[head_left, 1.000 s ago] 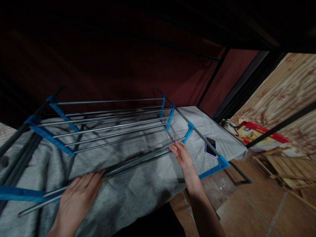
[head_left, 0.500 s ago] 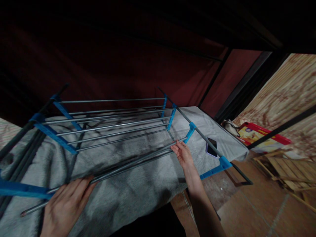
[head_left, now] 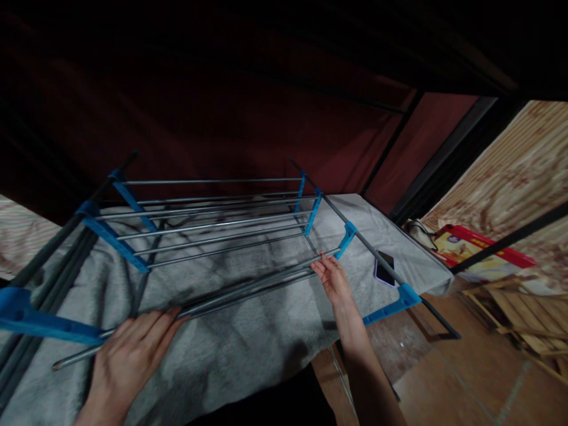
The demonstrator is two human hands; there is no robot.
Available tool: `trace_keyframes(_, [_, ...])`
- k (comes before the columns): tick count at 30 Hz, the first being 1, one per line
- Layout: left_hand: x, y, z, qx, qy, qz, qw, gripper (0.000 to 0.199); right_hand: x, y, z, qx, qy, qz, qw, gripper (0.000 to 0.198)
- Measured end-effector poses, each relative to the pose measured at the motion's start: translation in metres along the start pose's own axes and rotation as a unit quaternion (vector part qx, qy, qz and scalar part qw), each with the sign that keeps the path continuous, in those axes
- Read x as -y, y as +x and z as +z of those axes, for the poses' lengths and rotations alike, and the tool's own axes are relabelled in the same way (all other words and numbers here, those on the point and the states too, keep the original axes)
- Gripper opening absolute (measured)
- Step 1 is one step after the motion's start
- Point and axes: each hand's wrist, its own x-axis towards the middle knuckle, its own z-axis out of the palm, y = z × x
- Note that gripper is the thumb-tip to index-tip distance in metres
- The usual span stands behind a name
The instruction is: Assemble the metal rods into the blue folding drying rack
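Note:
A rack of grey metal tubes and blue plastic brackets lies on a grey blanket [head_left: 266, 331]. My left hand [head_left: 133, 355] is wrapped over grey metal tubes [head_left: 248, 290] near their left end; one free tube end sticks out past it. My right hand [head_left: 331, 275] grips the same tubes close to their right end, beside a blue bracket [head_left: 346, 239]. Another blue bracket [head_left: 48, 322] reaches toward my left hand. Farther back, several crossbars [head_left: 213, 226] span two rows of brackets. How many tubes each hand holds is partly hidden by the fingers.
A phone [head_left: 385, 269] lies on the blanket under the right side pole [head_left: 377, 254]. Past the blanket's right edge are a red and yellow box [head_left: 479, 248] and a wooden slatted piece [head_left: 523, 313] on the tiled floor. A dark red panel [head_left: 222, 130] stands behind.
The whole view has shifted slightly, so the rack appears a little farther right. Both hands keep their hold on the tubes, with hardly any movement along them.

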Motion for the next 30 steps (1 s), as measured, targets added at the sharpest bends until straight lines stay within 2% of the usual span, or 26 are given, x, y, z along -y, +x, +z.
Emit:
trace_keyframes(5, [0.002, 0.010, 0.005, -0.003, 0.021, 0.002, 1.000, 0.015, 0.001, 0.003, -0.001, -0.001, -0.010, 0.002, 1.000, 0.035])
trace_keyframes(12, [-0.010, 0.028, -0.006, 0.027, 0.022, -0.041, 0.999, 0.017, -0.003, 0.013, -0.019, -0.016, -0.046, 0.011, 0.999, 0.028])
trace_keyframes(23, [-0.019, 0.030, -0.009, 0.028, 0.026, -0.068, 0.997, 0.018, -0.008, 0.029, -0.039, -0.021, -0.088, 0.012, 0.996, 0.028])
trace_keyframes(30, [-0.024, 0.037, -0.019, 0.021, 0.034, -0.066, 0.997, 0.018, -0.009, 0.023, -0.030, -0.026, -0.088, -0.004, 0.996, 0.022])
